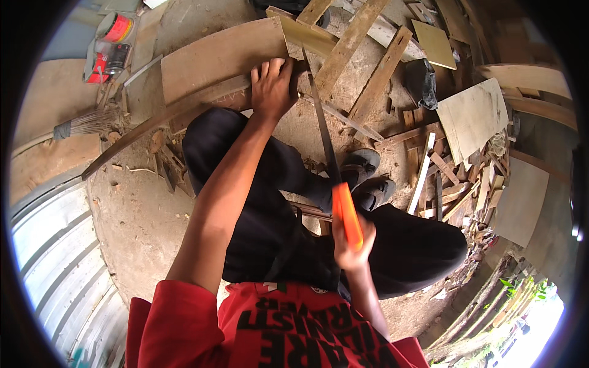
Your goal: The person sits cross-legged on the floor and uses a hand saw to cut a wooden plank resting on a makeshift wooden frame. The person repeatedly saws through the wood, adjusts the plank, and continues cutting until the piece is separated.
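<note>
A handsaw with an orange handle (348, 216) is in my right hand (354, 242), its fingers wrapped round the grip above my lap. Its long dark blade (323, 126) points away from me, and the far part passes just right of the end of a long wooden strip (184, 105). My left hand (273, 91) grips this strip near that end, fingers over its far side. The strip slants down to the left, across a flat brown board (224, 55). Whether the teeth touch the wood I cannot tell.
My dark-trousered legs (405, 248) are bent, with sandals (362, 175) between them. Planks (353, 46) lie ahead; a scrap-wood pile (460, 190) and a pale panel (473, 118) are at right. Red cans (115, 27), a broom (83, 124) and corrugated metal (61, 264) are at left.
</note>
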{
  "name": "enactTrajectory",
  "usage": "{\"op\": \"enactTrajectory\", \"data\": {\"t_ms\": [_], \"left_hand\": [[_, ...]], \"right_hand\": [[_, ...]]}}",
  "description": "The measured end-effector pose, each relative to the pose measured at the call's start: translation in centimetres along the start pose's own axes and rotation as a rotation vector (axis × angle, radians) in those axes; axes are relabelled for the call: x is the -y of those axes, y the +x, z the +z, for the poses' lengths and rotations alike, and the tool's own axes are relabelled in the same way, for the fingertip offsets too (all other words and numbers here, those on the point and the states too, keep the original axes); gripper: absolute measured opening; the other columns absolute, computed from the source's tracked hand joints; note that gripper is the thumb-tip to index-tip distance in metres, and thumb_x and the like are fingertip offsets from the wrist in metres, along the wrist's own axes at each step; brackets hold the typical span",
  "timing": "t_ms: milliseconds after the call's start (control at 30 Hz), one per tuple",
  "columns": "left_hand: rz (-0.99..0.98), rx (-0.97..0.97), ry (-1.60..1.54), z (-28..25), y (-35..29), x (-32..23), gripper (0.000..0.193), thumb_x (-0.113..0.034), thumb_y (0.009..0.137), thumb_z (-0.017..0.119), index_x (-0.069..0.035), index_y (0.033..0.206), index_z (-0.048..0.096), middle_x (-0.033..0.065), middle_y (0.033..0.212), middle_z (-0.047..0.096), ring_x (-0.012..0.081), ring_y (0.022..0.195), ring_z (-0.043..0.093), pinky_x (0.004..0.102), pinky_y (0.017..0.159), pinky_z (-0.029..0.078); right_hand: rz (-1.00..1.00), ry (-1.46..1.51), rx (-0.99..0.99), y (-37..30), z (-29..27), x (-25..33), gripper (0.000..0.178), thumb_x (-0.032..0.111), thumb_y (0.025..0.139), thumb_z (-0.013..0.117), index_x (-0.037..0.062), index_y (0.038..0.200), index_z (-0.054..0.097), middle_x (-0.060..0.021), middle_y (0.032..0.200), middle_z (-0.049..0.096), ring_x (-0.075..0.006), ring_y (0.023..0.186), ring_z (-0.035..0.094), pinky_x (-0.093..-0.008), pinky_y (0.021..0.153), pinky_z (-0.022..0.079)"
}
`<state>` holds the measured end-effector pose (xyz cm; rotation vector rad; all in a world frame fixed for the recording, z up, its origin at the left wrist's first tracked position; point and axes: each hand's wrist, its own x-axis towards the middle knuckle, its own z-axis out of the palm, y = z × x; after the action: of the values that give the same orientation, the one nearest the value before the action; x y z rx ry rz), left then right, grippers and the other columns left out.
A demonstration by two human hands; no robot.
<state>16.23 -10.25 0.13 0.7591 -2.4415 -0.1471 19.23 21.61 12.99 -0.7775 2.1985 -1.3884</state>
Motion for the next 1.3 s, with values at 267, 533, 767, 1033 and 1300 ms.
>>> {"op": "enactTrajectory", "data": {"t_ms": [267, 533, 767, 1033, 1300], "left_hand": [[0.006, 0.044, -0.04, 0.0, 0.5, -0.1, 0.026, -0.022, 0.091, 0.064, -0.012, 0.115, 0.067, 0.0053, 0.103, 0.057, 0.0269, 0.099, 0.055, 0.0435, 0.089, 0.038], [0.023, 0.019, 0.003, 0.4, 0.7, 0.0, 0.022, -0.023, 0.092, 0.063, -0.02, 0.113, 0.069, 0.0029, 0.099, 0.056, 0.0243, 0.095, 0.055, 0.0417, 0.086, 0.038], [-0.005, 0.062, -0.031, 0.4, 0.4, -0.2, 0.025, -0.028, 0.094, 0.062, -0.012, 0.113, 0.064, 0.0067, 0.098, 0.054, 0.0258, 0.098, 0.055, 0.0458, 0.094, 0.039], [0.006, 0.038, -0.066, 0.5, 0.0, 0.5, 0.027, -0.024, 0.09, 0.064, -0.012, 0.114, 0.064, 0.0056, 0.101, 0.055, 0.025, 0.098, 0.054, 0.0444, 0.095, 0.039], [-0.015, 0.065, -0.012, 0.4, 0.0, 0.6, 0.03, -0.028, 0.092, 0.064, -0.011, 0.117, 0.063, 0.0055, 0.102, 0.055, 0.0244, 0.1, 0.054, 0.0443, 0.095, 0.038]], "right_hand": [[-0.013, 0.079, -0.026, 9.7, 4.8, 0.2, 0.026, 0.013, 0.091, 0.068, 0.0002, 0.072, 0.056, -0.0103, 0.055, 0.05, -0.0144, 0.049, 0.046, -0.0355, 0.047, 0.04], [-0.094, -0.092, -0.01, 3.4, 1.2, 0.9, 0.01, 0.006, 0.087, 0.067, 0.0002, 0.08, 0.063, -0.0106, 0.063, 0.059, -0.0261, 0.053, 0.059, -0.0367, 0.053, 0.046], [0.013, 0.078, 0.005, 8.5, 3.3, 0.8, 0.022, 0.008, 0.092, 0.064, -0.001, 0.074, 0.056, -0.0052, 0.054, 0.05, -0.0085, 0.049, 0.046, -0.0307, 0.047, 0.039], [0.151, 0.175, 0.032, 2.8, 0.2, 2.2, 0.012, 0.007, 0.091, 0.062, -0.0037, 0.089, 0.066, -0.0044, 0.063, 0.059, -0.0127, 0.059, 0.059, -0.0283, 0.057, 0.047], [-0.041, 0.02, 0.011, 8.0, 3.5, 0.7, 0.019, 0.009, 0.092, 0.062, -0.0017, 0.077, 0.057, -0.0074, 0.059, 0.052, -0.0131, 0.052, 0.05, -0.0316, 0.05, 0.042]]}}
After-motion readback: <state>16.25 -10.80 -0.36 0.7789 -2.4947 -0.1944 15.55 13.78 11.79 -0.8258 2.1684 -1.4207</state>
